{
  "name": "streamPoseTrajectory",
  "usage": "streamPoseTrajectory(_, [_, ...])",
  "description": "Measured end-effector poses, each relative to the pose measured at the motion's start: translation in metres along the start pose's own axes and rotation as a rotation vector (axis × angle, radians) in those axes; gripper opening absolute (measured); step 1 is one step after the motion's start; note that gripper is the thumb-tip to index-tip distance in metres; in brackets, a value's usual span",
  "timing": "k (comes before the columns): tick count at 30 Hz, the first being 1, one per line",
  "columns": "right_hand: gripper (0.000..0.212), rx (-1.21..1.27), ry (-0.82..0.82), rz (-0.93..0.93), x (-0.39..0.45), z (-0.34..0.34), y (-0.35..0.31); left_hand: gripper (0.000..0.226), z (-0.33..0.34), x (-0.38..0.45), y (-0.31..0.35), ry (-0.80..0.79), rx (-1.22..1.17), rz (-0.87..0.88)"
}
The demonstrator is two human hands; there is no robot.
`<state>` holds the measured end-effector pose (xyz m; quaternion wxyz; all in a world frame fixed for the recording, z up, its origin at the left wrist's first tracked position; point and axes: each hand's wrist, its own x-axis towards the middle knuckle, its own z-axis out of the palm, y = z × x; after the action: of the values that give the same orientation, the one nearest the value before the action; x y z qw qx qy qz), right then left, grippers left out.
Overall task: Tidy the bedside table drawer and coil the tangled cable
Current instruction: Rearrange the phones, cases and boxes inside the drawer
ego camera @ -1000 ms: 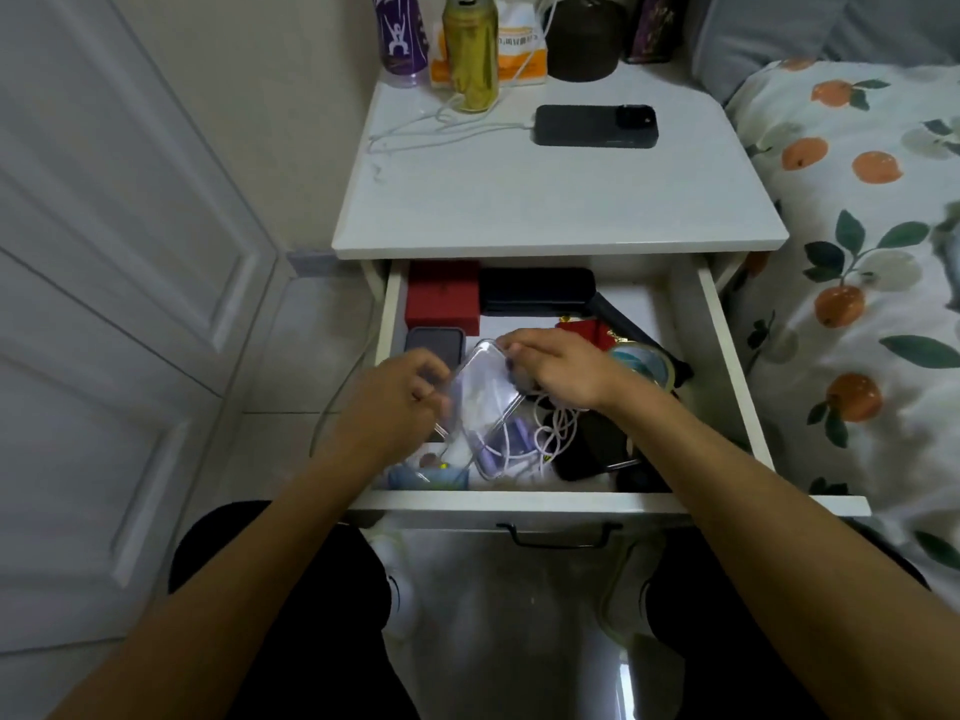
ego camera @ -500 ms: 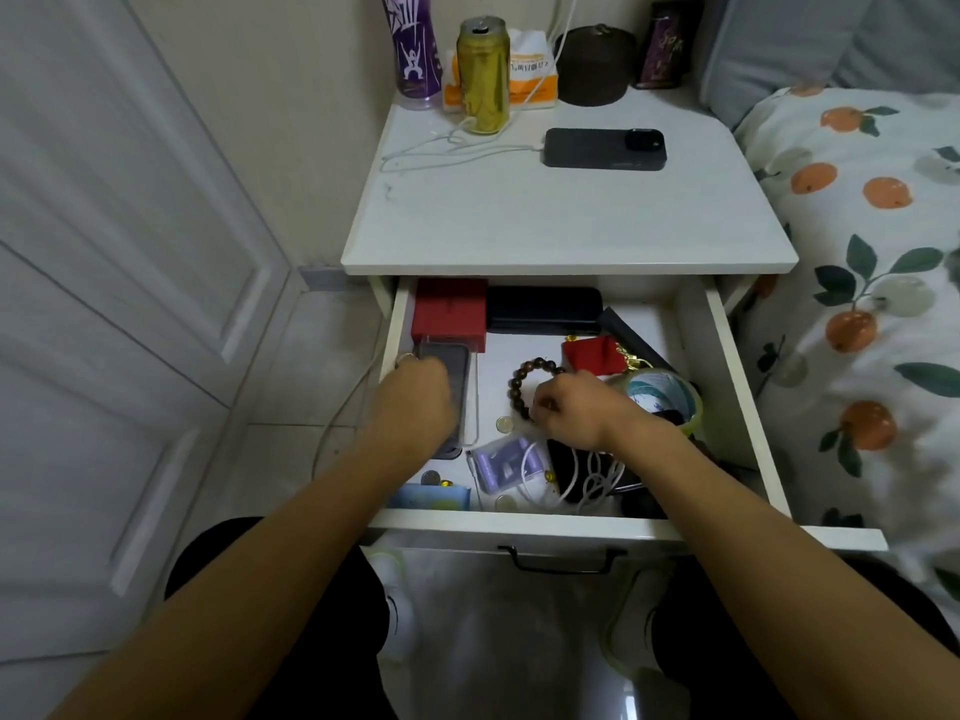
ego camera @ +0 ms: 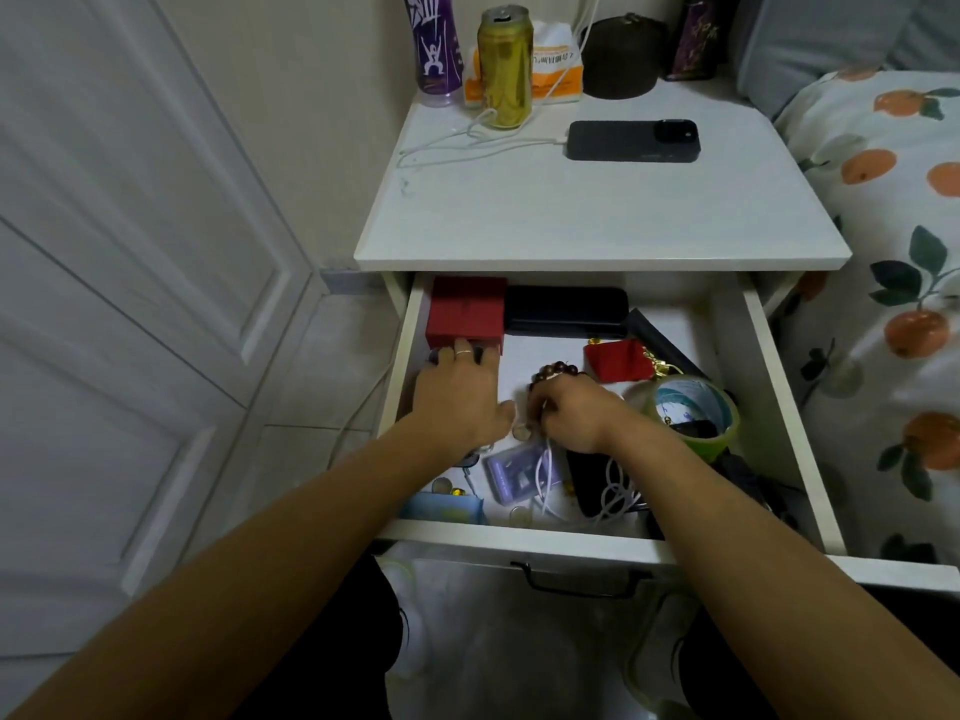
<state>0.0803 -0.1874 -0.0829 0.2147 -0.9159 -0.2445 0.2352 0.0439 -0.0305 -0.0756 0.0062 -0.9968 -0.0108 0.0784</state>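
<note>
Bedside table (ego camera: pixel 597 220) stood w/ its drawer (ego camera: pixel 774 387) pulled fully out; top carried a dark phone (ego camera: pixel 632 140) on a white charge lead, a gold can (ego camera: pixel 505 65), purple bottle (ego camera: pixel 434 44) & a dark round pot (ego camera: pixel 621 57) at the back. Bedding w/ orange print (ego camera: pixel 893 210) sat to the right.

Inside the drawer, back row looked ordered: red box (ego camera: pixel 466 309) in the left rear corner, black case (ego camera: pixel 566 310) just beside it. Centre-right was a mess: green tape roll (ego camera: pixel 693 410), red pouch (ego camera: pixel 613 360), bead bracelet (ego camera: pixel 553 374), purple card packet (ego camera: pixel 519 475), blue packet (ego camera: pixel 444 507) at the front left, a few coins.

Left hand (ego camera: pixel 460 392) lay flat, fingers straight & spread narrow, pressing on a dark flat item by the red box; the item was mostly hidden under the palm. Right hand (ego camera: pixel 574 413) had fingers curled down by the bracelet & appeared to pinch the white cable (ego camera: pixel 613 493); exact grip couldn't be told, fingertips hidden.

Cable lay in loose tangled loops at the drawer's front, over a black object, one strand running up to the right hand.

Judgement: early-to-mid stage. Left side partly sorted; cable not coiled, small bits not grouped, drawer not shut.
</note>
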Motion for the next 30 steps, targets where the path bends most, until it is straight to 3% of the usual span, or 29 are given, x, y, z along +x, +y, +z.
streamPoseTrajectory(5, [0.025,-0.004,0.006,-0.009,0.003,0.002,0.000,0.062,0.006,-0.004,-0.010,0.058,-0.055,-0.038])
streamPoseTrajectory(8, [0.024,0.000,-0.001,-0.001,0.002,0.003,0.000,0.061,0.004,-0.008,-0.017,-0.039,-0.135,-0.077])
streamPoseTrajectory(12, [0.023,-0.007,0.004,-0.004,0.002,0.003,0.000,0.025,0.002,-0.007,-0.020,-0.023,-0.321,-0.066])
streamPoseTrajectory(15, [0.021,-0.007,0.006,0.000,0.002,0.003,0.000,0.034,-0.002,-0.008,-0.015,-0.083,-0.436,-0.037])
streamPoseTrajectory(18, [0.021,-0.011,-0.002,0.004,0.002,0.002,-0.001,0.032,-0.006,-0.009,-0.012,-0.006,-0.477,-0.041])
streamPoseTrajectory(24, [0.023,-0.007,-0.009,0.007,0.001,0.001,-0.003,0.030,-0.001,-0.010,-0.019,-0.133,-0.529,-0.140])
streamPoseTrajectory(30, [0.020,-0.001,-0.016,0.012,0.000,0.002,-0.002,0.026,-0.003,-0.005,-0.018,-0.083,-0.343,-0.063])
